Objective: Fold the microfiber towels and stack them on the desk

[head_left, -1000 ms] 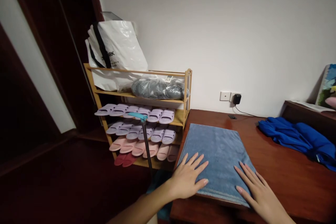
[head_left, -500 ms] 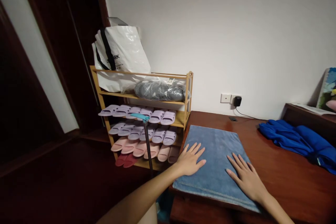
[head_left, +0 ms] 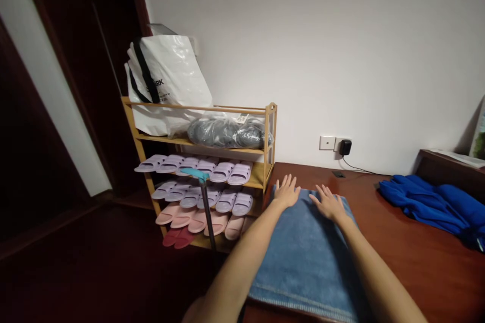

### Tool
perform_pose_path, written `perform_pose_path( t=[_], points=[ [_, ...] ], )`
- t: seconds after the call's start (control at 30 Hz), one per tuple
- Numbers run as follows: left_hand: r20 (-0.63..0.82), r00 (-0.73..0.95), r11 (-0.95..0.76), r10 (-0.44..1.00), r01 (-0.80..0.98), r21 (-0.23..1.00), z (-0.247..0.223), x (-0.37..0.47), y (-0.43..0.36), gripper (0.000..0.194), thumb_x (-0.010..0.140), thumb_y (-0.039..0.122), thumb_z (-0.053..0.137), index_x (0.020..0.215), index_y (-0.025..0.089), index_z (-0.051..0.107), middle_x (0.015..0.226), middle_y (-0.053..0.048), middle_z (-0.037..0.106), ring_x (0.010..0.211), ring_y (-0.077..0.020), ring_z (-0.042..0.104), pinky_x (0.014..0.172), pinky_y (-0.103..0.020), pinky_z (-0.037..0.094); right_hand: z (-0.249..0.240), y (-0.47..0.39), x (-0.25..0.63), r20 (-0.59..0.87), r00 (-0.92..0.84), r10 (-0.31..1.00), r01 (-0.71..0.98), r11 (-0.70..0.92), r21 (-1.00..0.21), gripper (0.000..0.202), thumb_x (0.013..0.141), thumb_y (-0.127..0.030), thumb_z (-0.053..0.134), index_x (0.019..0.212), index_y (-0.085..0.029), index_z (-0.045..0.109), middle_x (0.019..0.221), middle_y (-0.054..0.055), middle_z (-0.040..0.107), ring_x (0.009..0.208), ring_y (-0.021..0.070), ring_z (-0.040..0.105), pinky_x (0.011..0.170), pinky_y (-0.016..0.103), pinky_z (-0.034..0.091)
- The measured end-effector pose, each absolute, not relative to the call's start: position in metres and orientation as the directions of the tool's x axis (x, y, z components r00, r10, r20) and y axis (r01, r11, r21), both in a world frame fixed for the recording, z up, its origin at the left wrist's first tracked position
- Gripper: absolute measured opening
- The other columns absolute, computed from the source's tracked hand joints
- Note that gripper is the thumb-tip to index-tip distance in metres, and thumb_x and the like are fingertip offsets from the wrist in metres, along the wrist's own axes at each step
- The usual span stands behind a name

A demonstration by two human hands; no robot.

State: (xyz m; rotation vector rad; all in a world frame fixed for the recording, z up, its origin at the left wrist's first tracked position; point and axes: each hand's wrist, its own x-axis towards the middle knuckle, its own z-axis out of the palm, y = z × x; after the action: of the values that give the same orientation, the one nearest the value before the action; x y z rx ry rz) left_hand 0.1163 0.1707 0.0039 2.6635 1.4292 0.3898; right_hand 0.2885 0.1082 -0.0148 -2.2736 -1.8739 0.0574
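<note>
A folded blue cloth, fleecy like a towel or small blanket (head_left: 303, 257), lies flat on the reddish-brown wooden table (head_left: 409, 262), its stitched edge toward me. At the cloth's far left corner is my left hand (head_left: 287, 193), fingers stretched out and pointing away from me. My right hand (head_left: 329, 203) is over the far edge, to the right of the left one, with its fingers spread. Neither hand grips anything. Whether the palms press on the cloth or hover just over it, I cannot tell.
Left of the table stands a wooden shoe rack (head_left: 271, 131) with several slippers (head_left: 239, 172), a plastic-wrapped grey bundle (head_left: 227, 132) and a white bag (head_left: 174, 70). A blue-headed pole (head_left: 206, 202) stands before it. Bright blue fabric (head_left: 428, 202) lies at right; a black plug (head_left: 345, 147) sits on the wall.
Both hands have slid forward from the middle of the blue cloth to its far edge and come closer together. The view has shifted slightly.
</note>
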Motion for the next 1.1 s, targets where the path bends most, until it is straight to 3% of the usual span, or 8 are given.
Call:
perform_pose_path(
  t=[0.1, 0.23, 0.33, 0.6, 0.73, 0.8, 0.9, 1.1],
  points=[
    [0.103, 0.504, -0.514, 0.858, 0.832, 0.209, -0.021, 0.117, 0.192, 0.062, 0.094, 0.051, 0.019, 0.145, 0.018, 0.028, 0.152, -0.01, 0.023, 0.14, -0.0273, 0.015, 0.11, -0.055, 0.011, -0.036, 0.133, 0.302, 0.056, 0.229, 0.972, 0.959, -0.215, -0.183, 0.07, 0.088, -0.065, 0.014, 0.146, -0.025, 0.022, 0.151, 0.003, 0.017, 0.14, 0.0186, 0.014, 0.111, 0.048, 0.017],
    [0.087, 0.495, -0.501, 0.865, 0.839, 0.213, -0.045, 0.112, 0.207, 0.065, 0.091, 0.061, 0.018, 0.145, 0.026, 0.028, 0.154, -0.003, 0.018, 0.141, -0.0237, 0.009, 0.112, -0.048, 0.005, -0.058, 0.138, 0.342, 0.037, 0.305, 0.951, 0.94, -0.295, -0.169, 0.072, 0.086, -0.068, 0.013, 0.145, -0.027, 0.022, 0.152, 0.003, 0.014, 0.14, 0.02, 0.009, 0.112, 0.051, 0.011],
    [0.088, 0.424, -0.433, 0.901, 0.875, 0.217, -0.049, 0.113, 0.214, 0.066, 0.09, 0.064, 0.016, 0.145, 0.029, 0.029, 0.154, -0.003, 0.017, 0.141, -0.0297, 0.006, 0.111, -0.053, 0.003, -0.064, 0.138, 0.37, 0.022, 0.344, 0.939, 0.929, -0.336, -0.157, 0.074, 0.084, -0.071, 0.013, 0.145, -0.029, 0.023, 0.152, 0.003, 0.014, 0.141, 0.0201, 0.007, 0.111, 0.052, 0.012],
    [0.164, 0.187, -0.22, 0.969, 0.95, 0.22, -0.048, 0.119, 0.211, 0.07, 0.088, 0.062, 0.023, 0.145, 0.02, 0.032, 0.153, -0.011, 0.02, 0.138, -0.0418, 0.01, 0.105, -0.064, 0.01, -0.072, 0.141, 0.377, 0.105, 0.37, 0.923, 0.926, -0.358, -0.118, 0.071, 0.085, -0.07, 0.017, 0.142, -0.031, 0.03, 0.151, 0.004, 0.019, 0.14, 0.0204, 0.014, 0.11, 0.049, 0.017],
    [0.222, 0.153, -0.202, 0.963, 0.955, 0.218, -0.034, 0.116, 0.198, 0.072, 0.092, 0.055, 0.017, 0.147, 0.008, 0.022, 0.152, -0.017, 0.018, 0.139, -0.0352, 0.016, 0.107, -0.061, 0.015, -0.058, 0.128, 0.364, 0.248, 0.462, 0.851, 0.886, -0.454, -0.093, 0.07, 0.09, -0.055, 0.019, 0.135, -0.007, 0.041, 0.146, 0.023, 0.024, 0.138, 0.0337, 0.015, 0.107, 0.058, 0.011],
    [0.32, 0.232, -0.3, 0.919, 0.936, 0.183, -0.021, 0.113, 0.186, 0.067, 0.095, 0.051, 0.012, 0.147, 0.01, 0.019, 0.153, -0.013, 0.015, 0.141, -0.0294, 0.011, 0.11, -0.056, 0.01, -0.045, 0.118, 0.355, 0.341, 0.44, 0.83, 0.892, -0.446, -0.066, 0.066, 0.092, -0.044, 0.016, 0.132, 0.003, 0.04, 0.146, 0.027, 0.017, 0.139, 0.0345, 0.006, 0.109, 0.056, 0.003],
    [0.444, 0.484, -0.569, 0.754, 0.82, 0.071, -0.005, 0.104, 0.165, 0.062, 0.096, 0.049, 0.013, 0.148, 0.015, 0.018, 0.154, -0.006, 0.017, 0.142, -0.0203, 0.007, 0.114, -0.045, 0.005, -0.031, 0.101, 0.344, 0.396, 0.324, 0.859, 0.938, -0.348, -0.013, 0.061, 0.093, -0.042, 0.019, 0.131, 0.0, 0.042, 0.149, 0.022, 0.016, 0.14, 0.0285, 0.003, 0.112, 0.048, 0.002],
    [0.201, 0.617, -0.647, 0.761, 0.745, 0.161, -0.017, 0.081, 0.129, 0.069, 0.092, 0.063, 0.018, 0.145, 0.02, 0.027, 0.153, -0.009, 0.02, 0.14, -0.0272, 0.016, 0.11, -0.054, 0.017, -0.054, 0.065, 0.333, 0.251, 0.21, 0.945, 0.978, -0.203, -0.057, 0.067, 0.089, -0.065, 0.017, 0.139, -0.024, 0.037, 0.146, 0.008, 0.032, 0.136, 0.0201, 0.024, 0.107, 0.044, 0.025]
  ],
)
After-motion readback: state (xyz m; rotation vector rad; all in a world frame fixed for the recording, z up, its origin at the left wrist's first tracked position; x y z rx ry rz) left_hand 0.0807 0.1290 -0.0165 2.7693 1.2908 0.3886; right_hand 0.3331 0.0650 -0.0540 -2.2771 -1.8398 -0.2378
